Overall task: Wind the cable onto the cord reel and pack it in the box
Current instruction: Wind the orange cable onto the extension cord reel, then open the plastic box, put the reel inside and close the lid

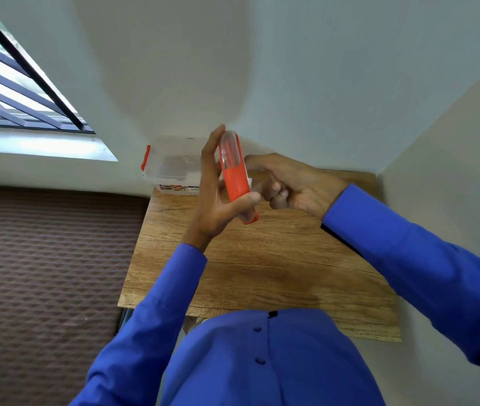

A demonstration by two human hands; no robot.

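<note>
My left hand (218, 194) holds an orange cord reel (234, 177) edge-on above the table, thumb on its near side and fingers behind. The reel's top half has a clear cover, and orange windings show through it. My right hand (291, 186) is curled against the reel's right side, fingers closed; what it grips is hidden. A clear plastic box (171, 168) with orange latches and its lid on stands at the table's far left corner, behind the reel.
The wooden table (262, 268) stands in a corner, with white walls behind and to the right. A brown quilted mattress (42, 273) lies to the left, below a barred window (13, 83).
</note>
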